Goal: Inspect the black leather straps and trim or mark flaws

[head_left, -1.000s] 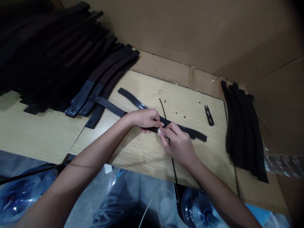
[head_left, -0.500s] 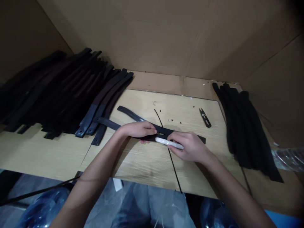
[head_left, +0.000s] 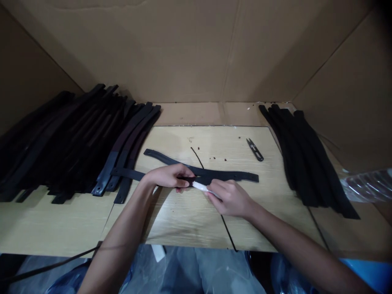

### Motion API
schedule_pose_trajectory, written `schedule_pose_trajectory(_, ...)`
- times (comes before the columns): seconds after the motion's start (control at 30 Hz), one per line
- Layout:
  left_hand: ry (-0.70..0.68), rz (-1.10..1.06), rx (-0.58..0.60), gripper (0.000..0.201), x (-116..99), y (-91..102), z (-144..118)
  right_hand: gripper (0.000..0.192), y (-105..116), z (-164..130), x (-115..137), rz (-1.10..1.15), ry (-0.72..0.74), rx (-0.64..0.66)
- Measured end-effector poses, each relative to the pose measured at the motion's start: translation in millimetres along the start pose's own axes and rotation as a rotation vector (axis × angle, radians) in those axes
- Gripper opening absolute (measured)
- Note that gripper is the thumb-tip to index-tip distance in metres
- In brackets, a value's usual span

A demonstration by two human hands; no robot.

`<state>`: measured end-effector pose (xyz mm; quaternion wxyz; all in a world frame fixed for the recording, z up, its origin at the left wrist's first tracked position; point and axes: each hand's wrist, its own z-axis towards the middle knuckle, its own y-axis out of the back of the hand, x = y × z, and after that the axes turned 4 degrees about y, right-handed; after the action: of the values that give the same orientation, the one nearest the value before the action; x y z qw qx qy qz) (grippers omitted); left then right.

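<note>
My left hand (head_left: 167, 175) is closed on a black strap (head_left: 130, 174), thumb on top and fingertips under its near edge. Between finger and thumb of my right hand (head_left: 232, 198) is a slim white stick (head_left: 199, 186); its kind is not clear. The stick's tip meets the strap just right of my left thumb. A second black strap (head_left: 165, 158) lies just behind, its right end reaching past my right hand. Under the straps runs a thin black cord (head_left: 228, 232), which comes out on both sides.
Many black straps (head_left: 76, 139) are heaped at the left. More black straps (head_left: 303, 159) lie at the right beside a clear ribbed plastic bottle (head_left: 367, 185). Small black thread snips (head_left: 255, 150) rest at the back right, near dark scraps. Cardboard walls (head_left: 183, 53) enclose the table.
The head view has shifted. My right hand has turned and sits lower against the straps, showing less of the white stick and baring the rear strap's right end. My left hand keeps its grip.
</note>
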<state>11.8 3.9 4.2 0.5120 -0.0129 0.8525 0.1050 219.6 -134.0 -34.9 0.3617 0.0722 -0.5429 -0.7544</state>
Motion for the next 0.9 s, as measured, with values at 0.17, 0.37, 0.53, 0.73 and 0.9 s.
schedule_pose_trajectory(0.17, 0.027, -0.029, 0.014, 0.007, -2, 1.1, 0, 0.020, 0, 2, -2, 0.045, -0.034, -0.024)
schedule_pose_trajectory(0.37, 0.070, -0.088, -0.009, 0.014, -1, 0.3, 3, 0.008, 11, 7, -14, 0.270, -0.106, -0.036)
schedule_pose_trajectory(0.53, 0.097, -0.101, -0.044, 0.019, 1, -1.2, 4, 0.005, 26, 10, -24, 0.427, -0.197, -0.007)
schedule_pose_trajectory(0.73, 0.098, -0.098, -0.039, 0.023, -2, -2.4, 3, 0.020, 44, 6, -54, 0.681, -0.497, -0.213)
schedule_pose_trajectory(0.9, 0.087, -0.057, -0.041, 0.025, -2, -2.7, 4, 0.025, 42, 0, -83, 0.587, -0.645, -0.468)
